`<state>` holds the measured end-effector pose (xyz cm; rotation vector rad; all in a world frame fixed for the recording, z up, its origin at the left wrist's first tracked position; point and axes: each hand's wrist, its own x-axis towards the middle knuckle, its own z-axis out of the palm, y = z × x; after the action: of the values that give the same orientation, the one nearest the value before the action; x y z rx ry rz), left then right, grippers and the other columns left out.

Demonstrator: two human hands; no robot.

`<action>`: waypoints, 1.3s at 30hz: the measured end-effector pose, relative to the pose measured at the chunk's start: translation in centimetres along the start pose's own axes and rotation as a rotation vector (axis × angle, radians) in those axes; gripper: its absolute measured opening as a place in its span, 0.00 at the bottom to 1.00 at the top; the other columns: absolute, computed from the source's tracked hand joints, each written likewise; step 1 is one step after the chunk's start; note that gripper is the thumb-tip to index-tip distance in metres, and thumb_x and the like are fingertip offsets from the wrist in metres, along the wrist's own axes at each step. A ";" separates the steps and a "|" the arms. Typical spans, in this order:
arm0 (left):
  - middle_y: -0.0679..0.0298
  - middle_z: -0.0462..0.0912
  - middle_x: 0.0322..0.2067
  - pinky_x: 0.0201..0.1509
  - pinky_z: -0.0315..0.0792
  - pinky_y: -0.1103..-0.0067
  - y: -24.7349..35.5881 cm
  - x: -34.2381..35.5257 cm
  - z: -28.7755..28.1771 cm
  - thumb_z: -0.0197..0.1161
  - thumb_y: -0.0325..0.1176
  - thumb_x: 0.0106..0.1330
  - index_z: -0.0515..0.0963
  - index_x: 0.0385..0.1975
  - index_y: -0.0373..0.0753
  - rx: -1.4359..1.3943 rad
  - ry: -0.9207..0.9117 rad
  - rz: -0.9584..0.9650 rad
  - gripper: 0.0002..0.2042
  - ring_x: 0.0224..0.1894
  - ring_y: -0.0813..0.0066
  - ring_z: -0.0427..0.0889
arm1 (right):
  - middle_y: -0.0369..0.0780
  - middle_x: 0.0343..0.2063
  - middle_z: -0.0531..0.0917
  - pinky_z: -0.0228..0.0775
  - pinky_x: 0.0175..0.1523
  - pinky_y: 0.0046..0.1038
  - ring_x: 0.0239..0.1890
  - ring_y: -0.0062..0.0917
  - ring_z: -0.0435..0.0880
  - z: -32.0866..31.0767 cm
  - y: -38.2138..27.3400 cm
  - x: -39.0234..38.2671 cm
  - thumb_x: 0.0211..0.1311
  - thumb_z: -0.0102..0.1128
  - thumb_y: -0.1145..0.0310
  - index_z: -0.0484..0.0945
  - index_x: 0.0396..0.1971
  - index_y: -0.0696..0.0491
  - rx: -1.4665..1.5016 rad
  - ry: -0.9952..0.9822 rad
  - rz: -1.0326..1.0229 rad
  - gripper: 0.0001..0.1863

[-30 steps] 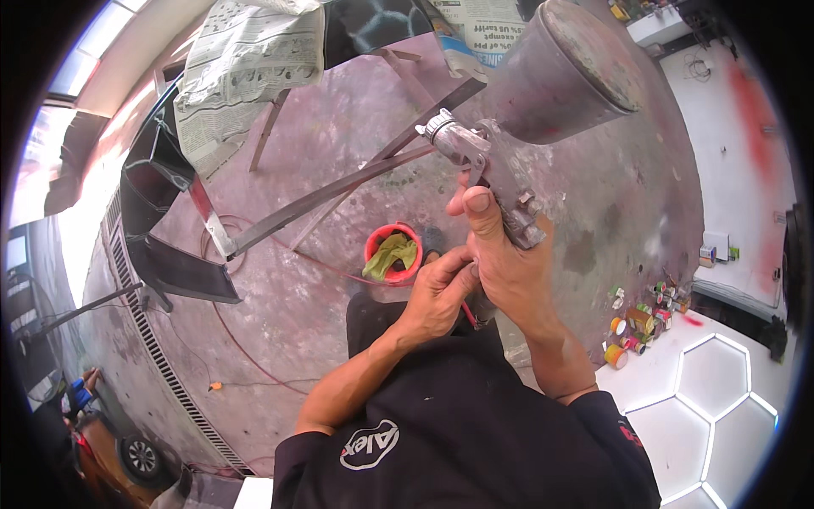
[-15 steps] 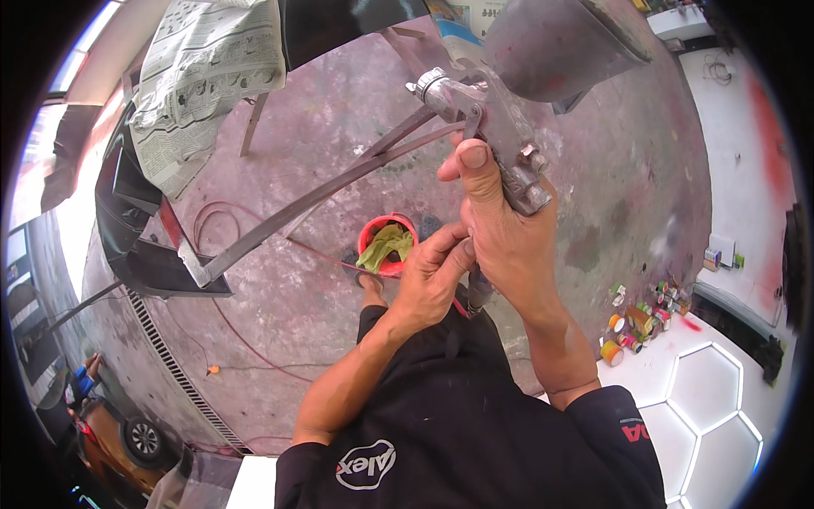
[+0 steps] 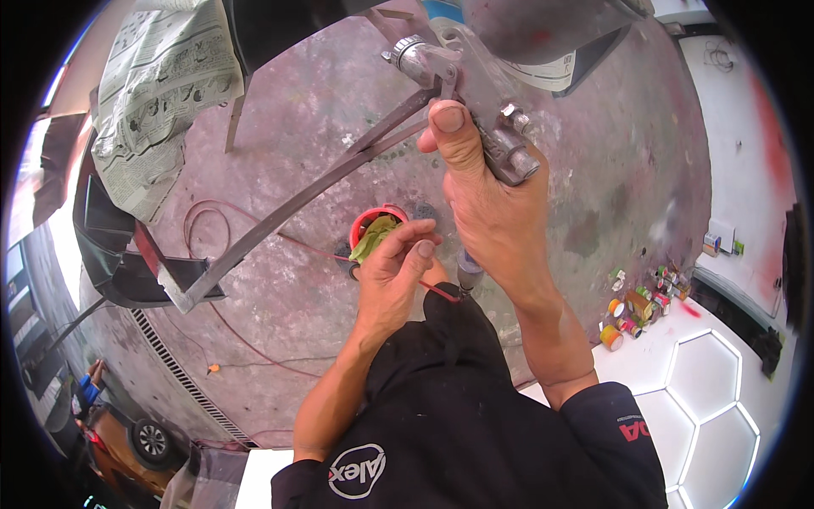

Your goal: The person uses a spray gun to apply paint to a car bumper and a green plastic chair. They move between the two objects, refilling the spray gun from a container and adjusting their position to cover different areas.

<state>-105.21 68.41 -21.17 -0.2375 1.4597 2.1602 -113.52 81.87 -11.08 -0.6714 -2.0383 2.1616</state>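
Currently gripping a silver-grey metal spray gun (image 3: pixel 506 154) in the right hand (image 3: pixel 500 216), with the palm closed round its handle and the thumb laid up along its near side; holding it up in front of the body, above the floor, with its ridged round nozzle (image 3: pixel 413 61) toward the upper left and its large dark-grey cup (image 3: pixel 560 34) beyond, partly cut off by the upper edge of view; showing, just below the right hand, a bluish-grey fitting (image 3: pixel 469 270), with a thin red hose (image 3: pixel 439 291) running from beneath it toward the left hand (image 3: pixel 392 276).

Holding that left hand near the right but apart from it, half curled and loose, with a narrow gap between thumb and forefinger; partly covering with it a round red bucket (image 3: pixel 356 227) and the crumpled yellow-green cloth (image 3: pixel 369 241) inside.

Standing over a stained purplish-grey concrete floor (image 3: pixel 593 204), in a black shirt (image 3: pixel 475 424); facing, ahead and to the left, a long dark metal bar (image 3: pixel 288 212), a creased newspaper sheet (image 3: pixel 161 102), a glossy black panel (image 3: pixel 288 34) and an angular black part (image 3: pixel 119 271); having, off to the right, a cluster of small multicoloured cans (image 3: pixel 640 310) beside a white surface with bright hexagonal outlines (image 3: pixel 704 373).
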 end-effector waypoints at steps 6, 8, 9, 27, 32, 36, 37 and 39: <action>0.69 0.82 0.42 0.48 0.72 0.80 -5.8 -3.3 -5.4 0.64 0.35 0.78 0.81 0.55 0.33 0.156 0.149 -0.132 0.14 0.42 0.82 0.76 | 0.25 0.19 0.70 0.56 0.28 0.21 0.24 0.10 0.64 -0.4 -0.2 1.4 0.71 0.69 0.46 0.81 0.34 0.55 -0.071 -0.046 -0.042 0.24; 0.70 0.81 0.39 0.45 0.72 0.81 -7.7 -4.6 -7.0 0.64 0.36 0.78 0.82 0.54 0.33 0.228 0.168 -0.157 0.14 0.39 0.82 0.75 | 0.25 0.19 0.70 0.56 0.29 0.20 0.24 0.11 0.64 -0.7 0.1 1.9 0.70 0.69 0.45 0.81 0.34 0.55 -0.081 -0.032 -0.070 0.24; 0.70 0.81 0.38 0.45 0.71 0.81 -8.2 -5.4 -7.6 0.64 0.37 0.78 0.82 0.53 0.33 0.273 0.199 -0.201 0.14 0.38 0.82 0.75 | 0.24 0.16 0.68 0.53 0.26 0.20 0.20 0.10 0.63 -0.4 0.7 2.3 0.69 0.70 0.43 0.84 0.30 0.55 -0.061 -0.005 -0.094 0.26; 0.68 0.84 0.38 0.46 0.74 0.81 -13.2 -11.1 -10.8 0.64 0.38 0.77 0.82 0.55 0.31 0.448 0.268 -0.441 0.17 0.38 0.82 0.78 | 0.26 0.16 0.74 0.56 0.24 0.20 0.18 0.10 0.67 -1.3 2.3 4.5 0.64 0.73 0.41 0.84 0.28 0.54 -0.148 0.198 -0.259 0.27; 0.66 0.86 0.38 0.49 0.75 0.80 -13.0 -11.5 -10.9 0.64 0.38 0.77 0.82 0.54 0.31 0.515 0.266 -0.457 0.16 0.39 0.81 0.80 | 0.28 0.20 0.77 0.60 0.27 0.21 0.21 0.12 0.69 -0.2 1.4 3.3 0.66 0.72 0.44 0.83 0.33 0.55 -0.218 0.125 -0.212 0.25; 0.67 0.84 0.34 0.45 0.74 0.80 -12.7 -11.1 -10.6 0.64 0.39 0.77 0.83 0.54 0.32 0.466 0.283 -0.423 0.17 0.37 0.81 0.79 | 0.31 0.23 0.78 0.65 0.31 0.23 0.26 0.14 0.71 1.5 0.9 1.3 0.70 0.72 0.53 0.82 0.41 0.56 -0.196 -0.066 -0.164 0.19; 0.66 0.85 0.36 0.47 0.75 0.80 -12.5 -10.9 -10.5 0.64 0.39 0.77 0.82 0.54 0.31 0.466 0.275 -0.436 0.17 0.39 0.80 0.80 | 0.31 0.23 0.78 0.65 0.30 0.22 0.26 0.13 0.71 1.6 1.1 1.0 0.70 0.72 0.54 0.81 0.41 0.56 -0.149 -0.129 -0.180 0.19; 0.64 0.87 0.38 0.49 0.76 0.79 -12.5 -10.9 -10.5 0.64 0.39 0.77 0.82 0.54 0.31 0.474 0.266 -0.443 0.16 0.41 0.79 0.82 | 0.31 0.23 0.78 0.65 0.30 0.22 0.26 0.13 0.72 1.7 1.2 0.5 0.70 0.72 0.54 0.81 0.42 0.56 -0.149 -0.184 -0.260 0.19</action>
<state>-91.09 59.06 -30.99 -0.6235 1.8138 1.4289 -114.30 80.37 -12.30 -0.2088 -2.2485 2.0036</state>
